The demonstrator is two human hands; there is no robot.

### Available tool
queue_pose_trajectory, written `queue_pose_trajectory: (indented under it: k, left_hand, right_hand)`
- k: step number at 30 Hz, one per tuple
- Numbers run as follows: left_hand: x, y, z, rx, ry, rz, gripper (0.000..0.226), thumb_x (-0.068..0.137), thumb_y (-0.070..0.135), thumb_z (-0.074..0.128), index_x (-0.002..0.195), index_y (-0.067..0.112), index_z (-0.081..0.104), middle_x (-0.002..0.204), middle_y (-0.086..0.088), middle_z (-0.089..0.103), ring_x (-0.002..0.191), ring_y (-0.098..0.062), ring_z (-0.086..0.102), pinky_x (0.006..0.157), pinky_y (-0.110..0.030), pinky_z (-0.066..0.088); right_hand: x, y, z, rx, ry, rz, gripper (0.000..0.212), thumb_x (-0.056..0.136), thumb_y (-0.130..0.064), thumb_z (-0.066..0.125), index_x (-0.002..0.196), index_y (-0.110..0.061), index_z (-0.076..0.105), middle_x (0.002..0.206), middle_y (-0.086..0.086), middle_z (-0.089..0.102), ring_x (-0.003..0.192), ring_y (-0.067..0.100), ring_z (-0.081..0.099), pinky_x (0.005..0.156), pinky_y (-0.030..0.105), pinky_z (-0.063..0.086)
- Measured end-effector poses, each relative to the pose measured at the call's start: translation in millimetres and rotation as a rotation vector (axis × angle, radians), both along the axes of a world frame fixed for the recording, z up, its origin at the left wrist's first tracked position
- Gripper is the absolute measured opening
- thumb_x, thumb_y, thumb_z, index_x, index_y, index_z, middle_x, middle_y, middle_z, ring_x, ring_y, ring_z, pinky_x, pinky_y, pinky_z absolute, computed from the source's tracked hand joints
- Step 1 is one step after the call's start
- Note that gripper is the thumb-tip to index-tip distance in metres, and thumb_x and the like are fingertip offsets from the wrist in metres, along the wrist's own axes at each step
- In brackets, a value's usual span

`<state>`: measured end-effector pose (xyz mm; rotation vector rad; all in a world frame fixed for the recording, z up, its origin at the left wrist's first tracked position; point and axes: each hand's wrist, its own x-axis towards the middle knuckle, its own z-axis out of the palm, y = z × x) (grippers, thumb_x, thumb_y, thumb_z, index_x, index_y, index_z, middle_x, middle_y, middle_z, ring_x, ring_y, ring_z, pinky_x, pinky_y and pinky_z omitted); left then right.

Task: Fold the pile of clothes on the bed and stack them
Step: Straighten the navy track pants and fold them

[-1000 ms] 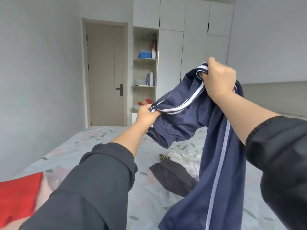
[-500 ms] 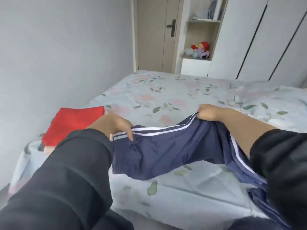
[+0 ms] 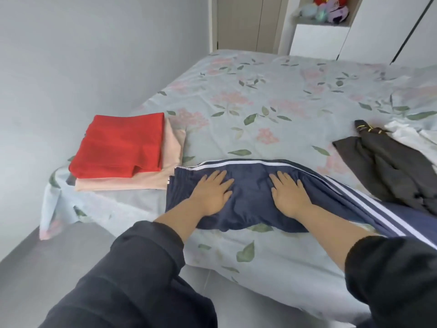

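Nearest, two black sleeves point(image 3: 142, 280) reach in over the near edge of the bed point(image 3: 260, 256). The left hand point(image 3: 210, 194) and right hand point(image 3: 289, 194) both lie flat, fingers straight and spread, palms pressing down on the navy track trousers point(image 3: 250, 188). Neither grasps anything. They look placed to pin the waist end and smooth it against the sheet so the fold comes out square. The trousers lie crosswise along the near side, waistband to the left and white-striped legs trailing off to the right. Whether one leg already lies on the other I cannot quite tell, since that end runs out of view.

Just left of the waistband sits the finished stack, a red folded garment point(image 3: 123, 143) on top of a pale pink one point(image 3: 172, 162), kept close so the next piece has a short trip. Farther right, a dark grey garment point(image 3: 390, 171) and a white one point(image 3: 406, 136) lie crumpled, awaiting their turn. Beyond the bed, soft toys point(image 3: 328, 10) sit on a shelf.
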<state>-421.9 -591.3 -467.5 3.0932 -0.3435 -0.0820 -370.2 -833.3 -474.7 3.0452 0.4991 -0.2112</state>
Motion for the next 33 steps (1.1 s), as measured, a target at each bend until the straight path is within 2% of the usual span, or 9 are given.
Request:
queue_pose_trajectory:
  k: [4, 9, 13, 16, 21, 24, 26, 30, 33]
  left_hand:
    - [-8, 0, -16, 0.049, 0.053, 0.023, 0.054, 0.101, 0.039, 0.021, 0.151, 0.031, 0.003, 0.160, 0.000, -0.007, 0.147, -0.018, -0.008, 0.117, -0.044, -0.002]
    - [1, -39, 8, -0.050, 0.022, 0.191, 0.044, 0.096, 0.025, 0.035, 0.140, 0.020, 0.041, 0.156, -0.006, 0.020, 0.144, -0.023, 0.012, 0.116, -0.053, 0.008]
    - [2, -121, 22, -0.218, -0.067, 0.091, 0.047, 0.094, 0.019, 0.039, 0.141, 0.018, 0.040, 0.155, -0.007, 0.022, 0.144, -0.023, 0.014, 0.115, -0.049, 0.013]
    - [-2, -194, 31, -0.306, -0.092, -0.121, 0.060, 0.091, 0.015, 0.044, 0.148, 0.018, 0.026, 0.157, -0.005, 0.016, 0.144, -0.023, 0.011, 0.116, -0.047, 0.015]
    - [-11, -297, 43, -0.163, -0.018, -0.456, 0.072, 0.091, 0.020, 0.053, 0.151, 0.022, 0.013, 0.159, 0.000, 0.006, 0.146, -0.023, 0.000, 0.117, -0.048, 0.006]
    - [-16, -335, 43, -0.018, 0.013, -0.534, 0.074, 0.092, 0.020, 0.055, 0.151, 0.024, 0.010, 0.159, -0.001, 0.007, 0.146, -0.023, 0.001, 0.117, -0.051, 0.006]
    - [-17, -350, 41, 0.063, 0.002, -0.552, 0.069, 0.093, 0.020, 0.054, 0.150, 0.023, 0.016, 0.155, -0.003, 0.020, 0.143, -0.025, 0.014, 0.116, -0.050, 0.011]
    - [-13, -361, 51, 0.025, -0.056, -0.579, 0.028, 0.084, 0.009, 0.053, 0.111, 0.016, 0.055, 0.116, -0.007, 0.059, 0.108, -0.029, 0.053, 0.086, -0.036, 0.039]
    - [-2, -360, 76, -0.156, 0.251, -0.576, 0.011, 0.076, 0.005, 0.056, 0.073, 0.015, 0.056, 0.082, -0.007, 0.060, 0.083, -0.028, 0.056, 0.066, -0.032, 0.041]
  right_hand:
    - [-11, -14, -9, 0.102, 0.030, -0.004, 0.052, 0.102, -0.031, 0.019, 0.152, -0.019, 0.011, 0.160, 0.003, 0.006, 0.146, 0.019, 0.006, 0.118, 0.040, 0.006]
    - [-45, -45, 9, 0.188, -0.017, 0.090, 0.048, 0.102, -0.025, 0.030, 0.148, -0.012, 0.026, 0.157, 0.006, 0.018, 0.144, 0.020, 0.018, 0.116, 0.030, 0.009]
    - [-82, -98, 31, 0.303, -0.383, 0.093, 0.033, 0.085, -0.001, 0.061, 0.117, 0.003, 0.062, 0.126, 0.022, 0.057, 0.113, 0.038, 0.057, 0.100, 0.043, 0.042]
    - [-104, -160, 44, 0.278, -0.555, -0.072, 0.030, 0.072, 0.010, 0.067, 0.102, 0.006, 0.066, 0.107, 0.024, 0.064, 0.090, 0.042, 0.063, 0.078, 0.047, 0.052]
    - [-140, -264, 44, 0.063, -0.282, -0.385, 0.050, 0.090, -0.035, 0.059, 0.130, -0.005, 0.051, 0.139, 0.014, 0.045, 0.120, 0.035, 0.044, 0.095, 0.044, 0.038]
    - [-162, -294, 40, -0.016, -0.150, -0.375, 0.070, 0.081, -0.058, 0.058, 0.137, -0.018, 0.043, 0.147, 0.003, 0.034, 0.130, 0.026, 0.036, 0.103, 0.040, 0.034]
    - [-171, -304, 39, 0.043, -0.041, -0.412, 0.073, 0.075, -0.052, 0.063, 0.137, -0.019, 0.041, 0.141, 0.002, 0.040, 0.128, 0.025, 0.039, 0.104, 0.037, 0.036]
    - [-174, -318, 61, 0.212, 0.041, -0.463, 0.024, 0.076, -0.006, 0.053, 0.100, -0.012, 0.055, 0.102, 0.006, 0.061, 0.099, 0.026, 0.057, 0.074, 0.027, 0.043]
    - [-162, -333, 103, 0.366, 0.304, -0.394, 0.030, 0.069, 0.007, 0.048, 0.091, -0.005, 0.064, 0.082, 0.003, 0.064, 0.076, 0.020, 0.058, 0.064, 0.027, 0.043]
